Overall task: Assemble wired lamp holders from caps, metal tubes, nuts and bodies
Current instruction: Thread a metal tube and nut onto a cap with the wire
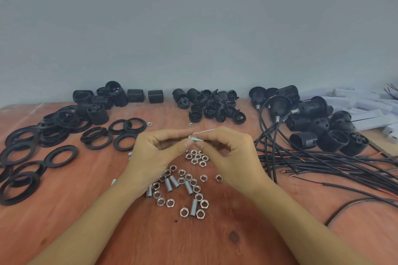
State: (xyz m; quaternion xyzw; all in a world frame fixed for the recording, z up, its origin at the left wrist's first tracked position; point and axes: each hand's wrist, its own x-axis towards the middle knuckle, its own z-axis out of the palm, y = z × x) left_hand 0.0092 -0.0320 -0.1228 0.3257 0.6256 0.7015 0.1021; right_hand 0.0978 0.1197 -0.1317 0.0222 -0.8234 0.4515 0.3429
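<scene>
The fingers (172, 134) of the left hand (157, 153) are curled in, thumb and forefinger pinching a small nut (190, 136) at the left end of a short threaded metal tube (198, 139). The right hand (228, 153) meets it from the other side, its thumb and forefinger closed on the tube's right end, so the tube lies roughly level between the two hands, raised above the table (86, 232). How far the nut sits onto the thread is too small to tell.

Directly below the hands a small cluster of loose nuts (197, 157) lies on the reddish wood. Nearer the person more nuts are scattered among several spare tubes (172, 183), between the two forearms.

To the left, flat black rings (60, 155) are spread out and partly stacked. Behind them, at the wall, stand black threaded bodies (98, 112). At the back centre is a heap of black caps (215, 107). On the right lie wired holders (312, 122), and their black cables (323, 161) run across the table towards the right edge, red cores showing at some ends. White boxes (366, 109) sit at the far right.
</scene>
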